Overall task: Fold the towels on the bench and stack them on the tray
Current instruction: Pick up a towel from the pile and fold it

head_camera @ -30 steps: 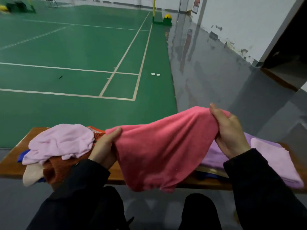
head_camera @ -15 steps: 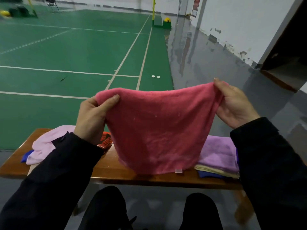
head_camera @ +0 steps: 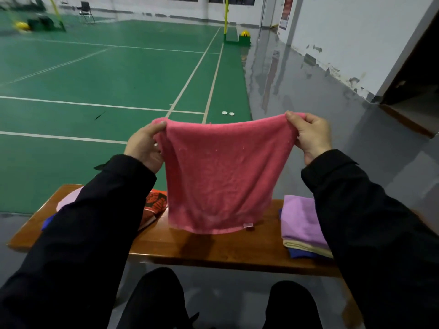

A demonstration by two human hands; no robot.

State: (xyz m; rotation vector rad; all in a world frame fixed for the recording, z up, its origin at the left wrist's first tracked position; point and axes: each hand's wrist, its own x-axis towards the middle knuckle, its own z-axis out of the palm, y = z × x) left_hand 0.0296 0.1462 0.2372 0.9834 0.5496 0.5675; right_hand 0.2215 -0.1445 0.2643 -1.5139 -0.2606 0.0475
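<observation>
A pink towel (head_camera: 223,176) hangs spread out above the wooden bench (head_camera: 213,248), its bottom hem just over the bench top. My left hand (head_camera: 146,146) pinches its upper left corner and my right hand (head_camera: 311,134) pinches its upper right corner. To the right lies a stack of folded towels (head_camera: 301,224): purple on top, cream and blue beneath. The tray under them is hidden. On the left, partly behind my left sleeve, sits a loose pile with a pale pink towel (head_camera: 69,200), an orange-red patterned one (head_camera: 156,203) and a blue one.
The bench stands at the edge of a green sports court (head_camera: 107,74) with white lines. Grey floor (head_camera: 308,96) runs along a white wall on the right. My knees show below the bench's front edge.
Both hands have lifted the pink towel from a bunched drape low over the bench and stretched it flat between them, hanging by its top corners.
</observation>
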